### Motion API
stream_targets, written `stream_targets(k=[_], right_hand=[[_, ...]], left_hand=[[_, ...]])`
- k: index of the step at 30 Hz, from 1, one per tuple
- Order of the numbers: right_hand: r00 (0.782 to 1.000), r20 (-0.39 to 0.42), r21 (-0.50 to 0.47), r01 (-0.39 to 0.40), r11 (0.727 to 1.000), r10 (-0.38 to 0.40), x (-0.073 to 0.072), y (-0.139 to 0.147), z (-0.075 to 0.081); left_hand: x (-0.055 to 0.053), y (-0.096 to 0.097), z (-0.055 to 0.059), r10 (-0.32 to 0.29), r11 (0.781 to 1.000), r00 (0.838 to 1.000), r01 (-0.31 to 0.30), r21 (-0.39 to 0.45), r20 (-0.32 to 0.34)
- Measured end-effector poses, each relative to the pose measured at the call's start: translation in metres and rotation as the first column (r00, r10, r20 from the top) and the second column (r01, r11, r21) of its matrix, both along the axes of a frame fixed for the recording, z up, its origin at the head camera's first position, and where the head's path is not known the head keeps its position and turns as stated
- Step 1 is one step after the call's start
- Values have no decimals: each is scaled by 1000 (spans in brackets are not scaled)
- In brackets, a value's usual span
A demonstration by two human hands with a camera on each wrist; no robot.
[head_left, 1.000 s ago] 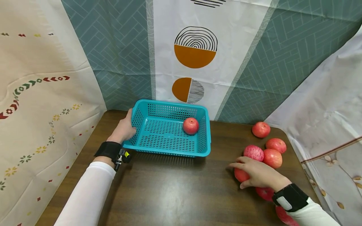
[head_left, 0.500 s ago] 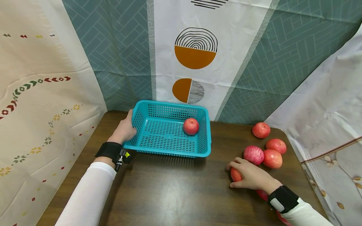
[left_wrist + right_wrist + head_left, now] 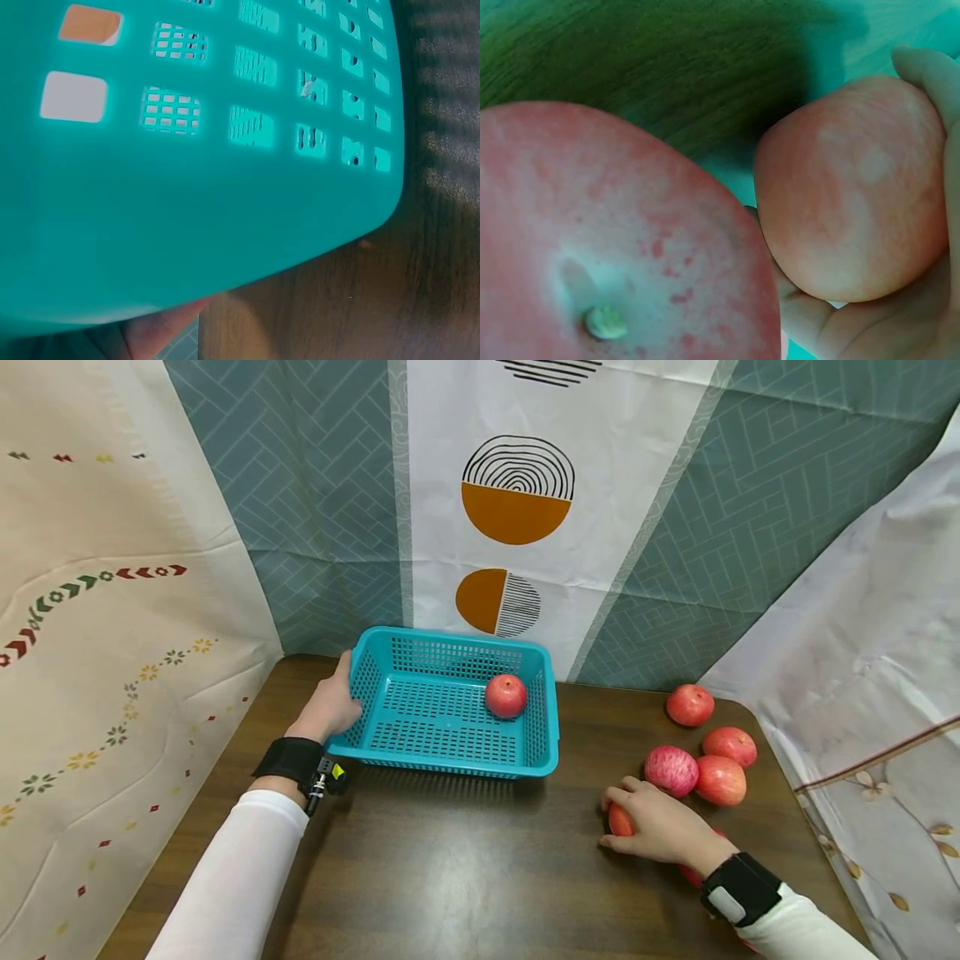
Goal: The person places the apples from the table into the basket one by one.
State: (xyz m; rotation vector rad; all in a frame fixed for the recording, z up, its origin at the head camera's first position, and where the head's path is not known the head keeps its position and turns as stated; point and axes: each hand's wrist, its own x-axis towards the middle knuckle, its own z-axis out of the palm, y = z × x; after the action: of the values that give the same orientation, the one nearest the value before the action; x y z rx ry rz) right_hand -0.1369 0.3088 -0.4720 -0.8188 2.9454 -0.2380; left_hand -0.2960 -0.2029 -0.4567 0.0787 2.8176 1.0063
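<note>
My left hand (image 3: 327, 703) grips the left side of a turquoise perforated plastic basket (image 3: 442, 765), thumb over the rim. In the left wrist view the basket's wall (image 3: 225, 202) fills most of the picture, and a bit of the hand (image 3: 161, 326) shows beneath it. One red apple (image 3: 506, 696) sits inside, near the basket's right end. On the right, my right hand (image 3: 663, 828) holds another apple (image 3: 620, 821), fingers and thumb curled round it. The right wrist view shows this held apple (image 3: 851, 195) against the palm, with a second apple (image 3: 592, 232) close to the camera.
Several apples lie at the table's right: one at the back (image 3: 690, 705), then a cluster with a dark pink apple (image 3: 671, 770) beside the right hand. Others are partly hidden under the right forearm. Patterned cloth (image 3: 517, 610) hangs behind the brown wooden table (image 3: 450, 860).
My right hand has closed round the apple and shifted slightly left with it, away from the cluster. The left hand and the basket have stayed in place.
</note>
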Motion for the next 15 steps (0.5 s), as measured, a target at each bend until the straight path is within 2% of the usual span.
stream_targets(k=[10,15], right_hand=[[999,12,11,50,999,-50,-1,1,0],[996,-20,31,86,996,-85,-5,2,4]], left_hand=[[0,-2,-1,3,1000,1000,-3,-10,3],[-1,-2,-1,-5,1000,1000,5,1,0]])
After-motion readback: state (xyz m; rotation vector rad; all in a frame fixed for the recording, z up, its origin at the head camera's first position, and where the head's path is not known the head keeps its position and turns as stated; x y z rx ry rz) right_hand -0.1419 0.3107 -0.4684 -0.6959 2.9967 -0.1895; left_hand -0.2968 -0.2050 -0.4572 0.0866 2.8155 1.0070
